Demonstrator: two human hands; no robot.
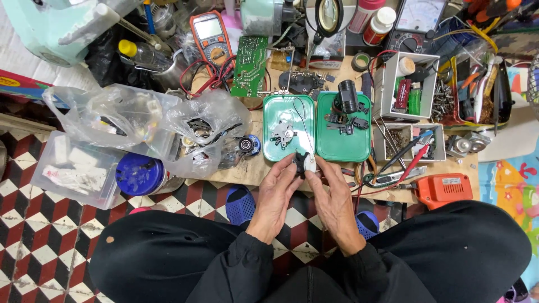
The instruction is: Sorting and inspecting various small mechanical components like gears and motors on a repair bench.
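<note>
A small black-and-white mechanism part (306,163) is being held between both hands, just over the near edge of the bench (252,171). The left hand (275,196) is being closed on it from the left, fingertips (295,163) clamped against its black side; the right hand (332,199) is being pressed on it from the right, thumb and fingers together on the white side. The part is lying directly between the two grips, equally near to each, and no long axis is being shown clearly, since it is small and partly covered by the fingers. A thin wire (303,120) is being trailed from the part away from the grip, looping over the tray beyond.

Just beyond the grip, a green tray (272,112) is carrying a small grey geared plate (282,133). To its right, a second green tray (359,146) is carrying black parts and a black cylindrical motor (347,95). Right of the grip, red and black probes (407,157) and an orange power tool (443,188) are lying on the bench. Left of the grip, clear plastic bags (140,118) of parts and a blue-lidded jar (139,174) are sitting well apart from it. Farther off, a green circuit board (250,64) and an orange multimeter (210,36) are resting among red leads. Nothing is standing between the hands and the nearer tray.
</note>
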